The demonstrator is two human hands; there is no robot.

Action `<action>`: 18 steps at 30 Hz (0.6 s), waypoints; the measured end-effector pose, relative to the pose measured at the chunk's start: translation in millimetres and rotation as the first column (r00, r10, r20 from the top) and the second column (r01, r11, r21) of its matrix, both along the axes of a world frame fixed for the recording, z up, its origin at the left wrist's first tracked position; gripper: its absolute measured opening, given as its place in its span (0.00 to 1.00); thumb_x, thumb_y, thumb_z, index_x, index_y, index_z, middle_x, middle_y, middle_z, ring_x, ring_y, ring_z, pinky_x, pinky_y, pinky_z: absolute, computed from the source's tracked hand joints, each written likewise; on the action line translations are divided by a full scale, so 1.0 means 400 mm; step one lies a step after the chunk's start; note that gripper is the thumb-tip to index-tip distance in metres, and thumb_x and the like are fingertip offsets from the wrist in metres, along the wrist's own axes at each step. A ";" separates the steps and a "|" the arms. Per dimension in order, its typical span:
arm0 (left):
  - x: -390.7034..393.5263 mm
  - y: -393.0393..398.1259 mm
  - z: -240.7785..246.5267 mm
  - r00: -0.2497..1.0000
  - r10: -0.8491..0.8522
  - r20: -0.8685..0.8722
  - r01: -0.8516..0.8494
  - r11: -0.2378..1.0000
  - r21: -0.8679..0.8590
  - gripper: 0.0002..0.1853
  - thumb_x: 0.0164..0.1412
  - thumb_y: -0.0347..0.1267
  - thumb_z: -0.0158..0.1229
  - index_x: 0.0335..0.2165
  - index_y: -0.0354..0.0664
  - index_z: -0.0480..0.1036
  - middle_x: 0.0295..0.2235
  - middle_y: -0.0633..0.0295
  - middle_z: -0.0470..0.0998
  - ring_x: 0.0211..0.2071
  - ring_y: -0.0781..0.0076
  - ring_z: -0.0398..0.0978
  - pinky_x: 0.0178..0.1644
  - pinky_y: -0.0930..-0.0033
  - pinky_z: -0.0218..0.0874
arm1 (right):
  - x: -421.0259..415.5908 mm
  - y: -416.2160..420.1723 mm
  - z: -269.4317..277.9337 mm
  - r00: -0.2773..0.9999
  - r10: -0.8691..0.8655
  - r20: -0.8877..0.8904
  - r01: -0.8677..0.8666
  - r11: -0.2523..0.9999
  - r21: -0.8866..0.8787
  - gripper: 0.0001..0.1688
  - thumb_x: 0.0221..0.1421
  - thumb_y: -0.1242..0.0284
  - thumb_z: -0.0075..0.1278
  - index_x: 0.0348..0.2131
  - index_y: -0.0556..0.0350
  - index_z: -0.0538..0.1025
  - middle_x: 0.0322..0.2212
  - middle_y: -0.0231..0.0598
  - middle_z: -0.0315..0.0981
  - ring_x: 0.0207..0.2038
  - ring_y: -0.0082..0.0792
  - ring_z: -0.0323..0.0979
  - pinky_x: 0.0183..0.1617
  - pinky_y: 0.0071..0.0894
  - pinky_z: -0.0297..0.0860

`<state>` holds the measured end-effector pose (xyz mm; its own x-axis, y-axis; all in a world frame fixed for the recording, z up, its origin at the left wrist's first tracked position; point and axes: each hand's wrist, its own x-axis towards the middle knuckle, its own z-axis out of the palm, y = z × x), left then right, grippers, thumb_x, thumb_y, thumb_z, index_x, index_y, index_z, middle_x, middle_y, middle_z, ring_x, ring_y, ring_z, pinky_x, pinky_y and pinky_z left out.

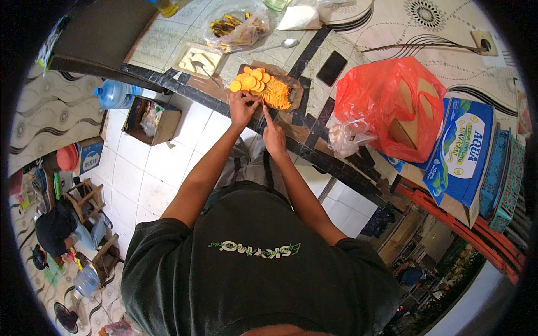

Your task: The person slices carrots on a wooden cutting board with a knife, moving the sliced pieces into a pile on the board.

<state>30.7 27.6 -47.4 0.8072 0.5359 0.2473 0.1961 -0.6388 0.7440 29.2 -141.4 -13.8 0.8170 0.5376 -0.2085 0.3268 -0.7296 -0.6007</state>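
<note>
Orange round slices [251, 80], which look like carrot, overlap in a pile on a cutting board [296, 89] at the counter's edge. Thin orange strips [276, 95] lie beside them on the right. My left hand [243, 110] is at the near side of the slices, fingers bent and thumb close to the fingertips; whether a piece is between them cannot be made out. My right hand [273, 133] is just right of it, index finger stretched toward the strips and the other fingers curled. No knife can be made out; a small tool under the fingers could be hidden.
Left of the board stands a tub [199, 60] with pale blocks and a fork. Behind are a spoon [290, 43] and a plastic bag of dark-spotted yellow food [229, 25]. A phone [332, 68], a red plastic bag [370, 92] and a blue carton [462, 138] are to the right. A person [54, 227] sits far left.
</note>
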 end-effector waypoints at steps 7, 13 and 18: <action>0.000 0.004 -0.009 1.000 -0.018 -0.016 0.018 1.000 -0.002 0.10 0.46 0.33 0.73 0.31 0.46 0.85 0.33 0.62 0.74 0.41 0.58 0.68 0.50 0.57 0.59 | 0.014 0.023 0.006 0.997 0.003 -0.083 -0.012 0.994 -0.106 0.53 0.58 0.82 0.48 0.73 0.27 0.45 0.28 0.61 0.75 0.29 0.58 0.76 0.35 0.54 0.70; 0.003 -0.002 0.002 0.998 -0.010 -0.068 0.009 1.000 -0.020 0.10 0.47 0.34 0.73 0.31 0.47 0.86 0.34 0.60 0.75 0.43 0.57 0.68 0.50 0.54 0.60 | 0.031 0.016 -0.008 0.998 0.029 -0.056 -0.034 0.996 -0.081 0.54 0.58 0.83 0.49 0.73 0.30 0.45 0.28 0.60 0.76 0.29 0.59 0.76 0.35 0.54 0.70; 0.009 -0.005 0.002 0.997 0.023 -0.076 -0.019 0.998 0.054 0.09 0.47 0.36 0.72 0.30 0.48 0.85 0.35 0.59 0.74 0.43 0.56 0.67 0.51 0.52 0.59 | 0.014 -0.003 -0.007 1.000 0.010 -0.005 -0.010 0.999 -0.037 0.54 0.57 0.84 0.48 0.73 0.32 0.45 0.28 0.61 0.76 0.30 0.59 0.76 0.35 0.54 0.70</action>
